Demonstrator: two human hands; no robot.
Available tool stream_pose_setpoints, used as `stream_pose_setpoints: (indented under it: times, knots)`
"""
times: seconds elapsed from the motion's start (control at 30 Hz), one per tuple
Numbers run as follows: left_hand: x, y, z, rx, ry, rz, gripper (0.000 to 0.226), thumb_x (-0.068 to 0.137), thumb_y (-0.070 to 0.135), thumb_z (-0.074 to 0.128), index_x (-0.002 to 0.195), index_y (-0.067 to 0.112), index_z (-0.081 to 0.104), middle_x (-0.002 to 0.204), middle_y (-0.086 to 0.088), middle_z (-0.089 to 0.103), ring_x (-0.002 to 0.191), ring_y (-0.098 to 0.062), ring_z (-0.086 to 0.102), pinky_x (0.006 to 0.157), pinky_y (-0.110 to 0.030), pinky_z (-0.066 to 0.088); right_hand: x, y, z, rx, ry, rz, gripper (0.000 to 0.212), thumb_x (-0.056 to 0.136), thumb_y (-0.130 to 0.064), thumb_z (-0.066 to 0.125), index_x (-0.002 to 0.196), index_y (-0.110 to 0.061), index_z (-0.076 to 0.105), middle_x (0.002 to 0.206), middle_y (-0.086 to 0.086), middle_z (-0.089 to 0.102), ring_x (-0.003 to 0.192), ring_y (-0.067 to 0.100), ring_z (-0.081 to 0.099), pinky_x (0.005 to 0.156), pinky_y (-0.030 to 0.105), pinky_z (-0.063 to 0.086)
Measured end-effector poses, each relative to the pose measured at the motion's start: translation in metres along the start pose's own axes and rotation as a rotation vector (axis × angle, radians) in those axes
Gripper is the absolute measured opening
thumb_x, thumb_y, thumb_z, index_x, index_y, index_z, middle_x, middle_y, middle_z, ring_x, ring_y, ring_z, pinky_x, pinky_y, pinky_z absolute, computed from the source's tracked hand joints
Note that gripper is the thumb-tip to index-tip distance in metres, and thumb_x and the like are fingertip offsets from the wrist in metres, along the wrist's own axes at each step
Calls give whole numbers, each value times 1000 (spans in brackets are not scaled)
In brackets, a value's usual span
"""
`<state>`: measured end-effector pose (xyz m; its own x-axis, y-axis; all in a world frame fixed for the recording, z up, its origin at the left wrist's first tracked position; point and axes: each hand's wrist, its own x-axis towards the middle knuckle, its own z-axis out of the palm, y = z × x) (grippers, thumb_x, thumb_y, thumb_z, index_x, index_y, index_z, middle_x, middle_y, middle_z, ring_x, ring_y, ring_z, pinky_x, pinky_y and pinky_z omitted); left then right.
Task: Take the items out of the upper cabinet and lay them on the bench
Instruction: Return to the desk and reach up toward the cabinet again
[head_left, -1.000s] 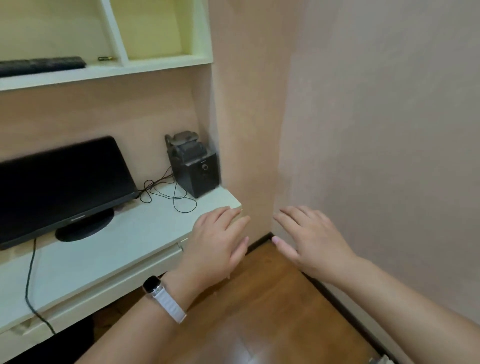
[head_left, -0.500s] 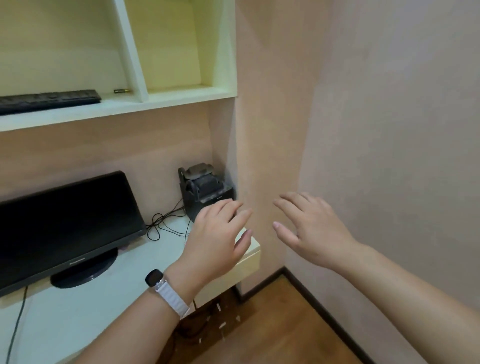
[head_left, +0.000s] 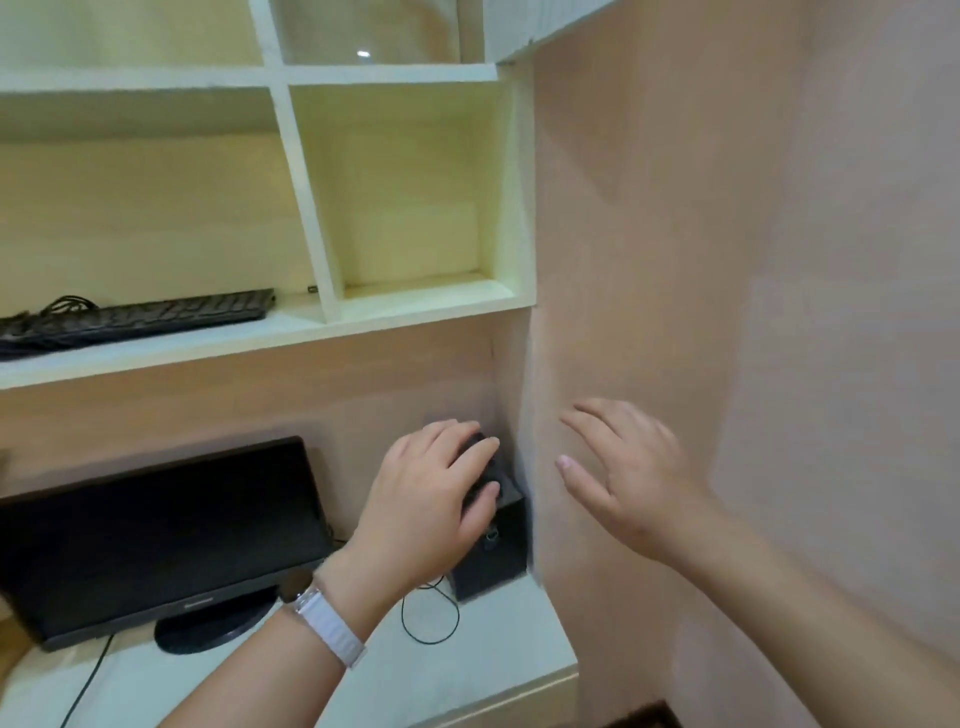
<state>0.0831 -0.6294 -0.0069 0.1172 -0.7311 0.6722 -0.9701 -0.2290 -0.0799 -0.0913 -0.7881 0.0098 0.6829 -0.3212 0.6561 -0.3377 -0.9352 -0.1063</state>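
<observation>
My left hand (head_left: 431, 499) is open, fingers loosely spread and holding nothing. It hangs in front of a black box (head_left: 488, 564) that stands at the back corner of the bench (head_left: 493, 639); I cannot tell whether the fingertips touch the box. My right hand (head_left: 628, 478) is also open and holds nothing, palm down, just to the right of the left hand and close to the side wall (head_left: 727, 260).

The keyboard (head_left: 140, 317) lies above and to the left of both hands, on the lowest shelf of the upper cabinet (head_left: 306, 208). Its long axis runs left to right along the shelf's front edge. Its right end is the part nearest my left hand. A small dark item (head_left: 311, 289) sits just beyond that end, beside the divider; it is too small to identify.

Judgement: the left hand is the nearer hand. The coming reach goes up and leftward. Because the keyboard is long, I would bring the right hand across to take its near end and send the left hand further along. The monitor (head_left: 156, 535) occupies the bench below the keyboard.
</observation>
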Motion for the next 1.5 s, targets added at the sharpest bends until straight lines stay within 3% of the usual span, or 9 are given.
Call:
stream_pose_setpoints:
  times: [0.3,0.43,0.63,0.87,1.03,1.2,1.37,1.43,1.5]
  knots:
    - [99,-2,-20,154,89,-103,44,91,42,49,127,21,62,132,-2,59,122,-24,53,100,-43,42,99,62,-23,154,115,-79,54,89,-49,41,125,-15,59,130,5,58,118,28,53,93,42,44]
    - [131,-16,-28,202,166,-74,41,89,41,51,121,19,65,125,-4,63,115,-26,57,93,-42,46,137,66,-36,237,214,-96,56,87,-51,40,128,-17,57,131,2,57,118,27,53,94,39,41]
    - [190,-69,-45,257,297,-24,42,88,38,51,120,15,65,123,-7,63,111,-30,57,87,-42,47,193,62,-61,482,374,-25,71,83,-59,37,142,-20,40,142,-1,46,131,13,39,103,24,28]
    - [251,-139,-81,401,393,71,47,88,37,51,125,11,64,132,-15,59,121,-36,54,97,-49,44,248,48,-86,817,522,-72,77,80,-55,50,144,-19,31,145,-9,40,134,2,37,110,32,35]
    - [271,-184,-105,555,276,202,51,87,39,50,130,13,61,139,-15,55,129,-35,49,104,-47,38,269,35,-86,1013,570,-119,50,73,-53,55,119,-43,36,129,-18,46,125,-4,43,104,30,40]
    - [270,-217,-106,677,181,311,54,88,38,51,136,16,55,151,-14,43,140,-31,39,110,-48,33,286,31,-72,1159,671,-194,53,72,-42,60,120,-38,37,129,-4,51,125,8,50,93,18,43]
    - [271,-231,-107,706,240,382,53,85,37,53,134,17,59,151,-13,42,142,-29,36,113,-48,29,296,28,-69,1102,676,-281,51,74,-41,59,117,-63,40,132,-14,51,128,7,47,100,24,39]
    - [272,-233,-105,693,261,392,53,84,38,54,133,17,60,151,-12,42,142,-28,36,113,-48,29,300,23,-68,1056,655,-343,53,77,-38,58,121,-62,39,131,-21,51,130,7,46,105,28,37]
    - [273,-234,-104,689,275,400,54,83,38,55,132,17,61,151,-13,42,142,-28,37,113,-48,29,306,21,-64,996,620,-413,55,82,-30,56,129,-50,37,131,-22,50,131,9,46,106,26,37]
